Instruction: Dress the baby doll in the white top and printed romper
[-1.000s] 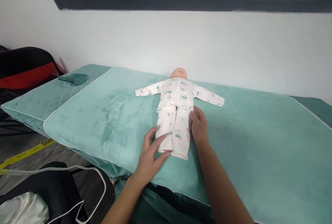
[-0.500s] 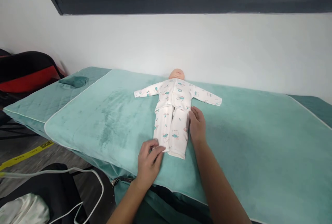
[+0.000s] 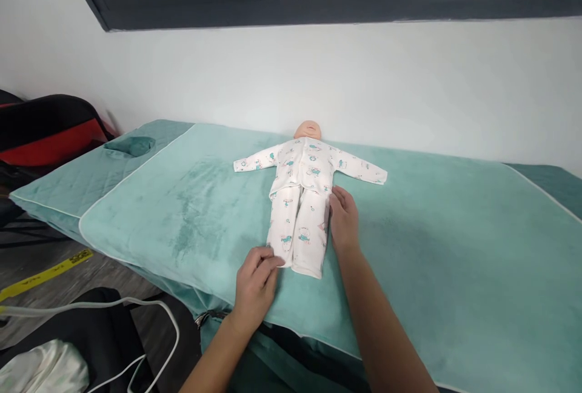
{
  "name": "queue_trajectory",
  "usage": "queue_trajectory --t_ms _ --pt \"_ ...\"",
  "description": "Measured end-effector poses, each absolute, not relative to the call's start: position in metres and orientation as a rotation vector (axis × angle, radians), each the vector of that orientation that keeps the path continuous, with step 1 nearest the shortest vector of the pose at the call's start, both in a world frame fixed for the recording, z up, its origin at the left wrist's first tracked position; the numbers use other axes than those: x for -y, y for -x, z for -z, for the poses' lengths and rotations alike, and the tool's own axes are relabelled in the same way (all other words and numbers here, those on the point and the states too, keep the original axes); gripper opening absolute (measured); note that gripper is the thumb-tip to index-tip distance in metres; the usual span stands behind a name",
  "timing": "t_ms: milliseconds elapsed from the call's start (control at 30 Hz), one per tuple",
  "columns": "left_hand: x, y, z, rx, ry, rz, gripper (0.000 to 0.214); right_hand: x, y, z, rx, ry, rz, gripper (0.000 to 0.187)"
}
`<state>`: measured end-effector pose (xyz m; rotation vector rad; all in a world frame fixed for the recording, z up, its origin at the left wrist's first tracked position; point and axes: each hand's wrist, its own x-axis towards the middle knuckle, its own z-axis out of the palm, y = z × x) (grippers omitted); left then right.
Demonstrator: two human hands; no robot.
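Doll [image 3: 302,168] on the bed [image 3: 436,247], wall [image 3: 318,77] behind, cloth [image 3: 43,369] on the seat [image 3: 107,341] at front left.

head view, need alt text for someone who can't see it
A person's left hand pinches small white patterned cloth trousers at one leg's end, while the right hand rests at their opposite side. Beyond them lie a matching white long-sleeved top and a round peach-coloured doll head, on a pale green plush bed.

Left hand [image 3: 253,287]: moved down to cuff [image 3: 288,262] | fingers [image 3: 267,267]: spread before, now drawn together | pants [image 3: 310,229]: leg print [image 3: 286,239] uncovered
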<state>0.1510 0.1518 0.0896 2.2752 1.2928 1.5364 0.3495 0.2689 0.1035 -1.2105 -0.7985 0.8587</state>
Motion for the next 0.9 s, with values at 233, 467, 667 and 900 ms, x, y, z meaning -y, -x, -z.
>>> queue_trajectory --t_ms 233,467,667,900 --pt "-0.146 -0.151 -0.086 -1.319 -2.491 -1.546 0.027 -0.267 -0.349 -0.106 0.772 1.214 -0.884 0.048" --pt "-0.139 -0.154 -0.074 -1.311 -2.469 -1.536 0.029 -0.267 -0.349 -0.109 0.781 1.229 -0.889 0.046" --pt "-0.137 -0.156 -0.079 -1.328 -2.430 -1.446 0.023 -0.263 -0.348 -0.109 1.008 1.277 -0.693 0.052" --pt "-0.177 -0.150 -0.117 -1.265 -2.306 -1.558 0.014 -0.263 -0.342 -0.107 1.387 1.303 -0.344 0.036"
